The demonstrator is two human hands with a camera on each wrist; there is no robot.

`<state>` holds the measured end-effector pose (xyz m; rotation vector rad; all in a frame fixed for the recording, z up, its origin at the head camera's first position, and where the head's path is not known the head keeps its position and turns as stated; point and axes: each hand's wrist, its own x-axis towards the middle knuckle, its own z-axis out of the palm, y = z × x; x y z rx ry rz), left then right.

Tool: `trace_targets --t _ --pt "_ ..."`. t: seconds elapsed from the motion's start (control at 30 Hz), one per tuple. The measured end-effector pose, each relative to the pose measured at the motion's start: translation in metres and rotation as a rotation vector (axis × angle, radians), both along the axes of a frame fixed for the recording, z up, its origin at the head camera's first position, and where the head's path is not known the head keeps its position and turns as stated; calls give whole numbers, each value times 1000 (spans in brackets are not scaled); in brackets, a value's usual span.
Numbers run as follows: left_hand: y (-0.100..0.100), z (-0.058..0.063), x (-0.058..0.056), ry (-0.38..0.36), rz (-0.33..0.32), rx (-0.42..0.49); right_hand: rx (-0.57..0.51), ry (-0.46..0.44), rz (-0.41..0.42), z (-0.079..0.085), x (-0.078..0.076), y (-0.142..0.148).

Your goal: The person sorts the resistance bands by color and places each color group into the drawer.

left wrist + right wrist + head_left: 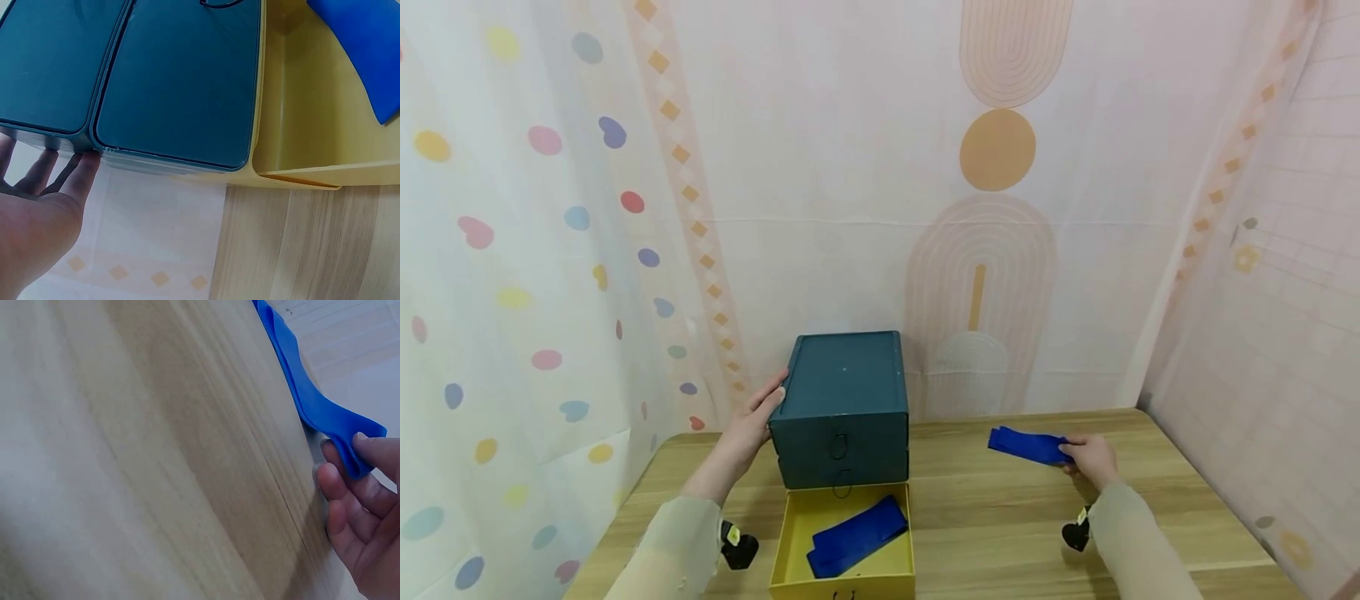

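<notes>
At the back right of the table, my right hand [1092,459] pinches one end of a folded blue band [1028,445] between thumb and fingers. In the right wrist view the gripped end of this band [350,434] is lifted, and the rest stretches away low along the wood. My left hand [747,425] lies against the left side of a dark teal drawer box [842,375], fingertips at its edge. Below the teal fronts a yellow drawer [880,588] is pulled out. Inside it lies a second folded blue band [859,537], placed slantwise.
The drawer box stands on a wood-grain table [970,517] near a patterned curtain [820,167] that hangs behind and at both sides. Small wire loop handles [838,447] stick out from the teal fronts. Black wrist devices [739,548] hang beside both sleeves.
</notes>
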<state>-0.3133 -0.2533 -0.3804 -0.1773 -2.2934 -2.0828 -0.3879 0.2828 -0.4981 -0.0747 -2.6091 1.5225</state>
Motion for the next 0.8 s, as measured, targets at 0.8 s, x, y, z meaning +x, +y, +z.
trace_targets --t 0.8 --pt "2 -4 -10 12 -8 -12 59 43 145 67 -14 -21"
